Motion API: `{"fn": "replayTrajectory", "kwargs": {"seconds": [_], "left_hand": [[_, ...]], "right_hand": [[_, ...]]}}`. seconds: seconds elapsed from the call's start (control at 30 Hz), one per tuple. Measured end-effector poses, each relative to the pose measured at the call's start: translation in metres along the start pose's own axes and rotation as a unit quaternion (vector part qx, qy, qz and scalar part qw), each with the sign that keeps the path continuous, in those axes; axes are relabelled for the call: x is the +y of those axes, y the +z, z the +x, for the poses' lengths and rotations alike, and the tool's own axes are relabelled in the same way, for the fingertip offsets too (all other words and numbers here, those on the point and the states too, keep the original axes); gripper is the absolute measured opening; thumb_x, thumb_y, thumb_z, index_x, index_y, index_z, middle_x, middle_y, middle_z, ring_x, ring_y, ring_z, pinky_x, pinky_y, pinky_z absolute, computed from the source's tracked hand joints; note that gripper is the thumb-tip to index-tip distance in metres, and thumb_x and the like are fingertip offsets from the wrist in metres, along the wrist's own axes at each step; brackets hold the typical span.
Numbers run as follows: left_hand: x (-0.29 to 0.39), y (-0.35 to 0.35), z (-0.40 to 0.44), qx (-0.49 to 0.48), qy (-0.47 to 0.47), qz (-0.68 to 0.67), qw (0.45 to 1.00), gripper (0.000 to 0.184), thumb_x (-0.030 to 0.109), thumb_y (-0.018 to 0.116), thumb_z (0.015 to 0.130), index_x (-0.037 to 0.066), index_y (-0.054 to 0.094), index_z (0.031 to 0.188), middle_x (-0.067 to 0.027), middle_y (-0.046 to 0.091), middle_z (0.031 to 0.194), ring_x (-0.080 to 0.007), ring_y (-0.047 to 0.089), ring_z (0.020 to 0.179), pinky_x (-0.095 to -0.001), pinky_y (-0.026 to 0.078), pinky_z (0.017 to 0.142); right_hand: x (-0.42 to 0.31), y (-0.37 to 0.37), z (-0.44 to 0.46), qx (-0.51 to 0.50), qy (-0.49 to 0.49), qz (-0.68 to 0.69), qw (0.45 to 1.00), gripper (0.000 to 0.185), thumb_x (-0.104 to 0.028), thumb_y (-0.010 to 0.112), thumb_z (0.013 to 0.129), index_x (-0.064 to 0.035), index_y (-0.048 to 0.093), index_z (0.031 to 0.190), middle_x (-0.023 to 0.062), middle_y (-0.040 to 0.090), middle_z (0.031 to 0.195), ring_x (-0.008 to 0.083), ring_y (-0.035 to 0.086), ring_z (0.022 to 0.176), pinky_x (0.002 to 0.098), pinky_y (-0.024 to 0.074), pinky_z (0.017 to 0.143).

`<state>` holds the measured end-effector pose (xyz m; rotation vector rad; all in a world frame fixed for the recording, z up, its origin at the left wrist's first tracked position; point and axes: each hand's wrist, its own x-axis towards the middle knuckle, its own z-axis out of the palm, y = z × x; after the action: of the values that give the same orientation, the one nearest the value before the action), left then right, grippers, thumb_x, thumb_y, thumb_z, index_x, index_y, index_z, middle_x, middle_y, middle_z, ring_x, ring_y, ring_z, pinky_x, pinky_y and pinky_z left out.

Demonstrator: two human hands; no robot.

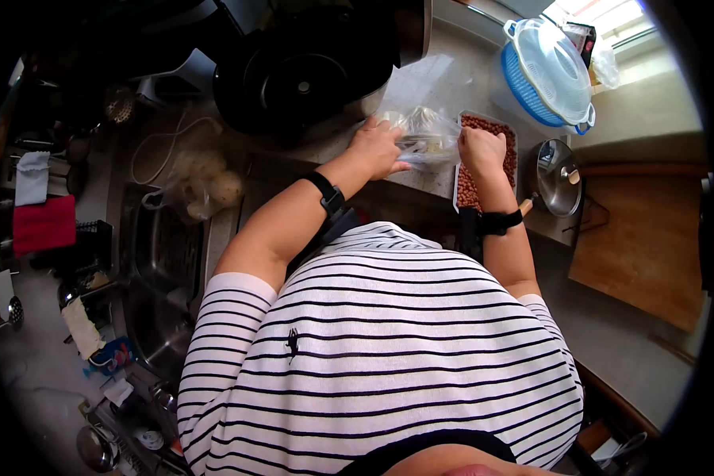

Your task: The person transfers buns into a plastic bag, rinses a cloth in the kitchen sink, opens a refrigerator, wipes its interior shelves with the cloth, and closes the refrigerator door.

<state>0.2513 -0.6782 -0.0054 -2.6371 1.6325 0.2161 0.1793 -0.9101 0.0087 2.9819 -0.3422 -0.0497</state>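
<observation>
A clear plastic bag (pixel 430 146) with pale pieces inside lies on the counter in front of me. My left hand (pixel 375 148) rests against its left side, fingers spread and thumb stretched out. At the bag's right end my right hand (pixel 482 148) is closed, pinching the plastic. Beneath and around the right hand, reddish-brown peanuts (pixel 496 127) fill a shallow white tray (pixel 455 195). The right hand and forearm cover part of that tray. What exactly the pale pieces are, I cannot make out.
A large black appliance (pixel 293 79) stands at the back left. To the right are a blue basket with a clear lid (pixel 549 59), a metal pan (pixel 558 178) and a wooden board (pixel 639 238). A bag of round, pale-brown items (pixel 202 182) sits near the sink (pixel 163 317).
</observation>
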Motion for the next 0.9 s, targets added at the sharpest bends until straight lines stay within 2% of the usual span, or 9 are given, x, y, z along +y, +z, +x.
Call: {"fn": "replayTrajectory", "kwargs": {"seconds": [0.13, 0.2, 0.23, 0.33, 0.4, 0.5, 0.63, 0.8, 0.9], "left_hand": [[-0.005, -0.001, -0.011, 0.05, -0.08, 0.028, 0.995, 0.053, 0.064, 0.056, 0.081, 0.016, 0.074, 0.093, -0.0031, 0.056, 0.12, -0.0215, 0.044, 0.118, -0.0398, 0.029, 0.1], [-0.004, 0.007, -0.011, 0.138, -0.108, 0.066, 0.982, 0.056, 0.066, 0.056, 0.08, 0.015, 0.073, 0.095, -0.0064, 0.054, 0.127, -0.0228, 0.043, 0.12, -0.0398, 0.027, 0.103], [-0.003, 0.009, -0.012, 0.144, -0.113, 0.067, 0.981, 0.055, 0.065, 0.057, 0.08, 0.015, 0.072, 0.098, -0.008, 0.052, 0.131, -0.0232, 0.043, 0.121, -0.0401, 0.027, 0.103], [-0.003, 0.011, -0.016, 0.154, -0.123, 0.069, 0.978, 0.055, 0.063, 0.059, 0.079, 0.016, 0.068, 0.107, -0.0122, 0.047, 0.14, -0.0241, 0.04, 0.125, -0.041, 0.025, 0.105], [-0.003, 0.012, -0.022, 0.143, -0.12, 0.066, 0.98, 0.057, 0.061, 0.062, 0.079, 0.017, 0.064, 0.114, -0.014, 0.044, 0.143, -0.0243, 0.039, 0.128, -0.0417, 0.026, 0.105], [0.0, 0.019, -0.029, 0.147, -0.124, 0.123, 0.973, 0.058, 0.052, 0.067, 0.078, 0.016, 0.059, 0.122, -0.0106, 0.041, 0.145, -0.0235, 0.038, 0.127, -0.0423, 0.026, 0.105], [-0.005, 0.016, -0.032, 0.197, -0.171, 0.086, 0.961, 0.058, 0.041, 0.072, 0.076, 0.014, 0.057, 0.125, -0.0074, 0.043, 0.141, -0.0228, 0.041, 0.122, -0.0416, 0.03, 0.102], [-0.007, 0.023, -0.035, 0.125, -0.183, -0.013, 0.975, 0.059, 0.027, 0.074, 0.072, 0.012, 0.056, 0.127, -0.0069, 0.048, 0.128, -0.024, 0.044, 0.117, -0.0426, 0.033, 0.097], [-0.008, 0.026, -0.035, 0.1, -0.212, -0.039, 0.971, 0.061, 0.027, 0.074, 0.072, 0.011, 0.053, 0.128, -0.0062, 0.049, 0.123, -0.0249, 0.045, 0.113, -0.0428, 0.035, 0.092]], "right_hand": [[-0.028, -0.005, 0.009, 0.208, -0.169, 0.093, 0.959, 0.012, -0.019, 0.061, 0.082, -0.0112, 0.066, 0.074, 0.0067, 0.069, 0.079, 0.0262, 0.065, 0.08, 0.0424, 0.0429, 0.078], [-0.051, -0.007, 0.007, 0.063, -0.25, 0.144, 0.955, 0.012, -0.019, 0.061, 0.082, -0.0118, 0.066, 0.074, 0.0049, 0.068, 0.078, 0.0266, 0.066, 0.08, 0.0415, 0.0454, 0.073], [-0.059, -0.007, 0.006, -0.04, -0.238, 0.149, 0.959, 0.009, -0.018, 0.061, 0.082, -0.0116, 0.067, 0.078, 0.0037, 0.067, 0.077, 0.0261, 0.067, 0.08, 0.0419, 0.0487, 0.071], [-0.056, 0.022, 0.027, -0.075, -0.13, -0.016, 0.989, 0.009, -0.018, 0.061, 0.082, -0.0097, 0.066, 0.082, 0.007, 0.068, 0.081, 0.0266, 0.067, 0.08, 0.0413, 0.0514, 0.07], [-0.041, 0.032, 0.041, 0.059, -0.09, -0.013, 0.994, 0.025, -0.023, 0.06, 0.083, -0.0077, 0.065, 0.102, 0.016, 0.069, 0.093, 0.0305, 0.067, 0.083, 0.0427, 0.0521, 0.073], [-0.036, 0.017, 0.058, -0.058, -0.042, 0.057, 0.996, 0.04, -0.037, 0.065, 0.082, -0.0133, 0.061, 0.114, 0.0131, 0.068, 0.101, 0.0319, 0.065, 0.094, 0.0449, 0.049, 0.078], [-0.05, 0.025, 0.061, -0.06, -0.047, 0.006, 0.997, 0.066, -0.043, 0.077, 0.07, -0.0146, 0.053, 0.124, 0.0105, 0.063, 0.113, 0.0286, 0.056, 0.112, 0.0456, 0.0432, 0.089], [-0.057, 0.048, 0.057, -0.006, -0.056, 0.031, 0.998, 0.059, -0.034, 0.074, 0.07, -0.015, 0.052, 0.122, 0.0113, 0.059, 0.116, 0.0284, 0.055, 0.113, 0.0456, 0.0425, 0.09], [-0.047, 0.046, 0.064, 0.003, -0.106, 0.079, 0.991, 0.055, -0.039, 0.072, 0.072, -0.0147, 0.055, 0.119, 0.0128, 0.066, 0.104, 0.0348, 0.065, 0.092, 0.0462, 0.0487, 0.08]]}}
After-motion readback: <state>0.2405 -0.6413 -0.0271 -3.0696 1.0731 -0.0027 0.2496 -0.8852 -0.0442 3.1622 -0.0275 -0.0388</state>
